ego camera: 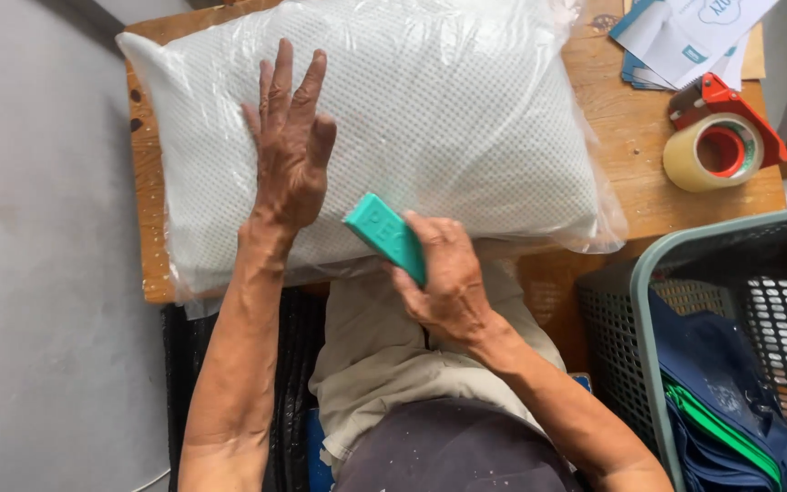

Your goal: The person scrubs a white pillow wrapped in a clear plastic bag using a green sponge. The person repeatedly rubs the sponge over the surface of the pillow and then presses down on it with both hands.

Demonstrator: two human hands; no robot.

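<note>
A white pillow (448, 118) wrapped in clear plastic lies across a small wooden table (635, 128). My left hand (291, 146) rests flat on the pillow's left half, fingers spread and pointing away from me. My right hand (444, 278) grips a teal rectangular block (384, 235) with raised lettering, pressed against the near edge of the pillow's plastic wrap.
A tape dispenser with a red handle and a roll of tan tape (721, 146) sits on the table's right side. Papers and envelopes (685, 41) lie at the far right corner. A grey-green plastic basket (649, 301) with dark blue fabric stands at my right. Grey floor lies to the left.
</note>
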